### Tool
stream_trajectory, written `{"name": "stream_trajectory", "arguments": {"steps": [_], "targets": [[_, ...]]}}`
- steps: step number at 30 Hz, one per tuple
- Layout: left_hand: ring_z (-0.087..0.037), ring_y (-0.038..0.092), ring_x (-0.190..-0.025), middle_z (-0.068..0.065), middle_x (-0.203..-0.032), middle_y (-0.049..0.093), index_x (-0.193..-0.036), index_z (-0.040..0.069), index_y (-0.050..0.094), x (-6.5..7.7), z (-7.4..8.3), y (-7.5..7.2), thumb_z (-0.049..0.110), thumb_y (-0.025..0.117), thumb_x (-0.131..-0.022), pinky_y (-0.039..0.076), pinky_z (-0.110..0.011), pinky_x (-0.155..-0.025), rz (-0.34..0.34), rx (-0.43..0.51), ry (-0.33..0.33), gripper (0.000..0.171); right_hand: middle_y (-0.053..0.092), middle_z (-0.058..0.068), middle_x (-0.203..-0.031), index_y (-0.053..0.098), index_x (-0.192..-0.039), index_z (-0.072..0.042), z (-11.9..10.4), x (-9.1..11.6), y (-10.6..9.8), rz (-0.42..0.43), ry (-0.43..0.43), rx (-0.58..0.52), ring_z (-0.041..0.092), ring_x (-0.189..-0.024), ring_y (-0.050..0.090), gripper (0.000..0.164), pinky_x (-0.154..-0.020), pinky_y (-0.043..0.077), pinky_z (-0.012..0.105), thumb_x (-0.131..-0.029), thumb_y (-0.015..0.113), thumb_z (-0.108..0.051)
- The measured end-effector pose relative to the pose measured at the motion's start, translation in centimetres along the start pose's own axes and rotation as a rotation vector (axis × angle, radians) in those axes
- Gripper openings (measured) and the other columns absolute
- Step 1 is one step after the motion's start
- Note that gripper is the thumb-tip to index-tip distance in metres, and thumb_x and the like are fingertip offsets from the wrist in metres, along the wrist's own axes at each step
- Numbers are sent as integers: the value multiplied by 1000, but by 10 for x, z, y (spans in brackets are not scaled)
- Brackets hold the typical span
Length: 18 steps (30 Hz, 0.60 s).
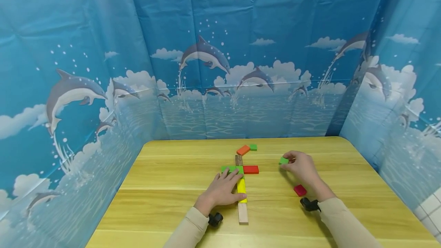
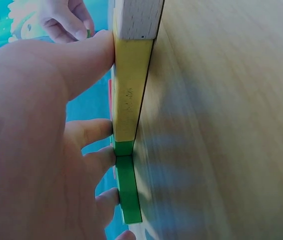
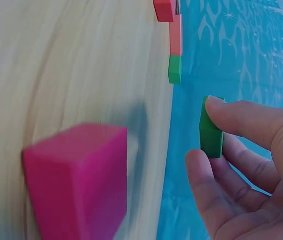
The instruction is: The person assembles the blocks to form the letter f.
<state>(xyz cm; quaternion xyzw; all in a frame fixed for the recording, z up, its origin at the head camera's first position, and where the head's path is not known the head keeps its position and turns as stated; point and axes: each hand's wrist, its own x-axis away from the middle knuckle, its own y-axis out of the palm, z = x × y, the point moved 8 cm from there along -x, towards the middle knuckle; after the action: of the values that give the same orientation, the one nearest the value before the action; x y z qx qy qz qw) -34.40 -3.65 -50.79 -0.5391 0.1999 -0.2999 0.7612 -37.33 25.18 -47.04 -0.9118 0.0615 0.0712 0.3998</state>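
My left hand [image 1: 222, 190] rests with spread fingers on a cross of flat wooden blocks. Its thumb touches the yellow block [image 1: 241, 186], and its fingertips lie on the green blocks [image 2: 128, 190] at the crossing, hiding part of them. A red block [image 1: 251, 169] forms the right arm, a dark brown block [image 1: 239, 160] the far end, a pale wood block [image 1: 242, 214] the near end. Off to the right, my right hand [image 1: 303, 167] pinches a small green block [image 3: 212, 127] between thumb and fingers, above the table in the right wrist view.
A crimson block [image 1: 300, 190] lies on the table [image 1: 155, 202] below my right hand. Beyond the cross lie an orange block [image 1: 243, 150] and a small green block [image 1: 253, 147], corner to corner. A dolphin-print curtain [image 1: 213, 118] surrounds the back and sides.
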Motion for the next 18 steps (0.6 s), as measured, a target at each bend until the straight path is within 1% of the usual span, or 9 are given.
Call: {"name": "stream_trajectory", "arguments": {"steps": [6,10,14,18], "targets": [[-35,18,-151,-4,-166,24,-159,21,33,0,0,0,63,51,-98,19,-61,-117,3,-5,-4,77,69,9,-99,73,-110,-6,-4,-10,11,4,12,-12,25,-88,63,31,-72,54,41,-83,84,-17],[-35,17,-152,-4,-166,23,-160,21,33,-1,-1,1,63,51,-98,19,-61,-117,5,-5,-6,77,70,10,-97,73,-108,-5,-6,-18,20,-4,-2,-3,25,-87,63,30,-71,54,40,-82,84,-17],[-34,17,-152,-3,-166,23,-160,22,32,-1,-3,3,65,49,-98,19,-61,-117,5,-13,-6,77,69,10,-98,72,-109,-4,-8,-26,28,-21,-5,-3,26,-88,63,31,-71,54,40,-83,84,-18],[-34,17,-152,-2,-166,23,-160,22,32,-2,-2,4,65,48,-98,20,-61,-117,4,-24,-5,77,69,9,-97,72,-109,-3,-6,-35,35,-37,-13,22,26,-87,63,31,-70,54,40,-84,83,-18]]}}
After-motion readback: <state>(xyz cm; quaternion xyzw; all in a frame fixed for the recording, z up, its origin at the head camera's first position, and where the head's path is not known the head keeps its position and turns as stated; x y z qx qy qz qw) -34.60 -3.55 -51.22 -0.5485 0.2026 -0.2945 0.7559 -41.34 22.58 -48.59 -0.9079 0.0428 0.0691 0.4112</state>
